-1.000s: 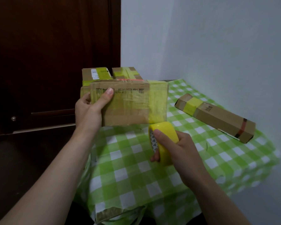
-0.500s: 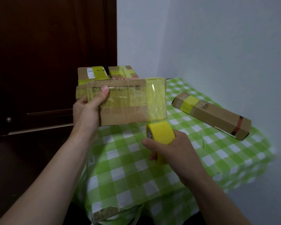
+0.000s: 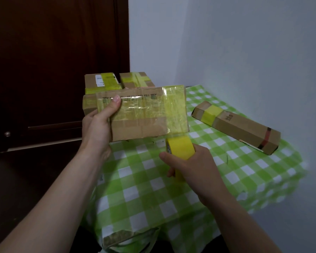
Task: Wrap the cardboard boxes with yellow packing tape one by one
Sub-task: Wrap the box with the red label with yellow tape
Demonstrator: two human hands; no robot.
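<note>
While left hand (image 3: 97, 130) grips the part-wrapped box (image 3: 140, 125) and right hand (image 3: 192, 168) the tape roll (image 3: 181, 147), the long box (image 3: 244, 128) appears done.

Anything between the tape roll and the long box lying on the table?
No. Head view shows only bare green-checked tablecloth between the tape roll in the right hand and the long box.
</note>
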